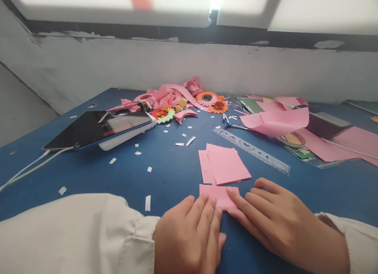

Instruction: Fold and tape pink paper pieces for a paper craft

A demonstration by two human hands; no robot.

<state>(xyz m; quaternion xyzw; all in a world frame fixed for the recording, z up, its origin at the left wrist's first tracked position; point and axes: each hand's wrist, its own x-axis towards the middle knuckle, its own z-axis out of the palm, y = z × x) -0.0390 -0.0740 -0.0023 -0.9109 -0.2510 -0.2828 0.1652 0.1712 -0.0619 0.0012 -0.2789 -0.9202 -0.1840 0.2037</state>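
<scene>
A small pink paper square (219,195) lies flat on the blue table (165,171) near its front edge. My left hand (191,234) rests on the paper's lower left part with the fingertips pressing down. My right hand (277,219) presses the paper's right edge with flat fingers. Neither hand lifts the paper. Just beyond it lies a small stack of pink paper squares (224,164).
A clear ruler (251,150) lies right of the stack. A phone (100,128) on a white block with cables sits at the left. Paper flowers and pink scraps (177,102) are piled at the back. Large pink sheets (280,122) lie at the right. White scraps dot the table.
</scene>
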